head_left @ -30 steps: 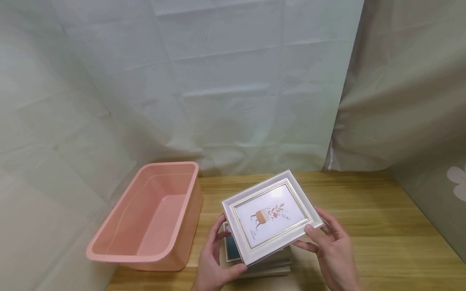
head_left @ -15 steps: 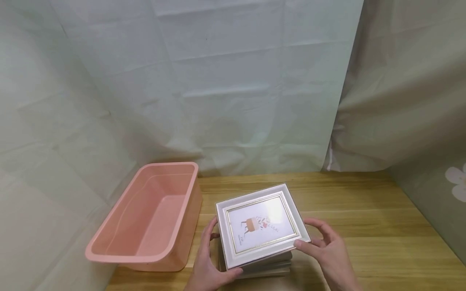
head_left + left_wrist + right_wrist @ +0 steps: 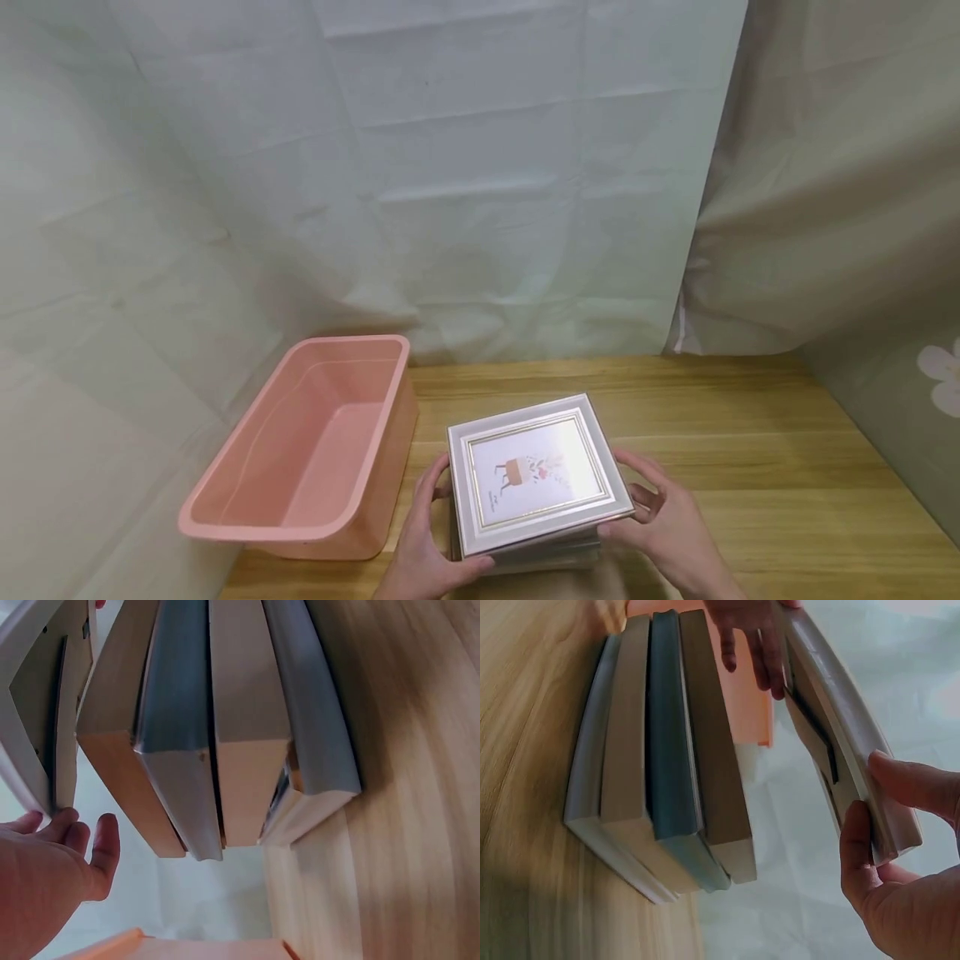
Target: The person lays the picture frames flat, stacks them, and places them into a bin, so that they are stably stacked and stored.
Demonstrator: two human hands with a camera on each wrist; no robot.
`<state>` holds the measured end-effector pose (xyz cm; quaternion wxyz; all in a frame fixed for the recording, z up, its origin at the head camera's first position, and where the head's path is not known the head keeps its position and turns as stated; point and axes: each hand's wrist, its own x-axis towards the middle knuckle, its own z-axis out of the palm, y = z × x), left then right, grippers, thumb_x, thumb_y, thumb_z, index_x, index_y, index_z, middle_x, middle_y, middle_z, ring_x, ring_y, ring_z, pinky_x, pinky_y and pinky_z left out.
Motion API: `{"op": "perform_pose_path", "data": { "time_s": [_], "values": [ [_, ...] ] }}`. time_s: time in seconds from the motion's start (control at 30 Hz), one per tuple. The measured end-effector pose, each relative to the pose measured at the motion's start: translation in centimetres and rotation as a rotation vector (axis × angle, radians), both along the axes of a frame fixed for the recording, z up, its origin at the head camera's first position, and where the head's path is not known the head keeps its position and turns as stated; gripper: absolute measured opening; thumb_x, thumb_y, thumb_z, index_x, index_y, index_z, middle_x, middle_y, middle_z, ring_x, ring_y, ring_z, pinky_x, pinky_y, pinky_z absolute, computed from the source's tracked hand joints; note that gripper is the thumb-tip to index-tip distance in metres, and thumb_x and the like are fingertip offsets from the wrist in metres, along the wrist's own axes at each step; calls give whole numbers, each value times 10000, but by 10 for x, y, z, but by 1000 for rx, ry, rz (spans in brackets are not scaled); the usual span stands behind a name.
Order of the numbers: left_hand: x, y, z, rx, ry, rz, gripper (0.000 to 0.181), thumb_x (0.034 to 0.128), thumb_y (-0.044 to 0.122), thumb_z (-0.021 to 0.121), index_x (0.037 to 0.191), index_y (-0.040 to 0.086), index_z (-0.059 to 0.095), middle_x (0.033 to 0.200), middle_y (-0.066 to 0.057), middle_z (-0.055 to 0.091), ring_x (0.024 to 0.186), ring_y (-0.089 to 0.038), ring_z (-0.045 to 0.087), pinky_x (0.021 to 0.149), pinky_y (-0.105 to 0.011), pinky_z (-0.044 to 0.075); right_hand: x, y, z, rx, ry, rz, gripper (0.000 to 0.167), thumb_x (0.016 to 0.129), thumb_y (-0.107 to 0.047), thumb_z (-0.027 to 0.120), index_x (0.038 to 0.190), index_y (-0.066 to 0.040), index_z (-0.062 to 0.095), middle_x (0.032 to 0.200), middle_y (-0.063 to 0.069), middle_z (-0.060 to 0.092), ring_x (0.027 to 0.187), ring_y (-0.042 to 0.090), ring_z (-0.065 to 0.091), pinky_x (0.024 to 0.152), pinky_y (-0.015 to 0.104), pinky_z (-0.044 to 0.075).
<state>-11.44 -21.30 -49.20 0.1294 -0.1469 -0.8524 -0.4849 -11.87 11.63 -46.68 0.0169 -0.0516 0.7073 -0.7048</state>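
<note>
A white picture frame (image 3: pixel 467 492) with a gold inner border and a plant drawing is held face up between both hands. My left hand (image 3: pixel 427 540) grips its left side, thumb at the near corner. At the near right corner, my right hand (image 3: pixel 667 518) pinches it between thumb and fingers. Beneath it lies a stack of several picture frames (image 3: pixel 547 557), mostly covered in the head view. In both wrist views a gap separates the held picture frame (image 3: pixel 855 735) from the stack (image 3: pixel 667 735), whose edges look beige, grey and blue-grey.
A pink plastic tub (image 3: pixel 382 450) stands on the wooden table (image 3: pixel 765 467) left of the stack. Pale cloth sheets (image 3: pixel 480 183) hang behind the table and along its sides.
Both hands have lowered the picture frame toward the stack and turned it slightly, so it lies flatter and squarer above it. The tub has not moved.
</note>
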Motion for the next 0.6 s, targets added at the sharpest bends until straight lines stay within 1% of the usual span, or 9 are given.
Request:
{"op": "perform_pose_path", "data": {
  "time_s": [0.2,0.3,0.37,0.5,0.6],
  "values": [
    [-3,-2,-6,-27,21,0,1340,544,281,1059,1659,25,362,1575,-130,518,1170,-25,517,941,-326,521,-4,-3,-5,5,20,-6,955,709,140,903,1565,65,487,1335,-203,599,1042,73,749,855,264,663],
    [-4,-4,-9,-40,25,12,1328,542,300,1057,1644,2,377,1561,-161,535,1165,-33,514,937,-324,523,-5,-4,-9,10,44,-2,940,701,145,901,1547,88,496,1327,-168,611,1044,65,735,869,246,654],
    [-4,-4,-10,-43,22,20,1325,541,307,1055,1640,0,383,1558,-169,542,1163,-45,512,935,-329,524,-6,-5,-10,28,29,-17,939,692,137,909,1542,70,515,1345,-115,616,1057,59,723,876,240,646],
    [-5,-6,-12,-41,-9,27,1320,549,313,1048,1657,52,378,1582,-168,536,1161,-43,508,927,-331,521,-9,-7,-13,74,-20,-49,947,674,103,935,1538,4,558,1434,73,612,1088,53,692,899,239,626],
    [-6,-6,-13,-45,-17,27,1314,550,311,1044,1652,45,379,1586,-189,533,1160,-54,532,923,-334,534,-10,-7,-15,86,-50,-44,951,669,88,944,1537,-18,568,1497,179,586,1108,58,678,926,246,619]
  ]
}}
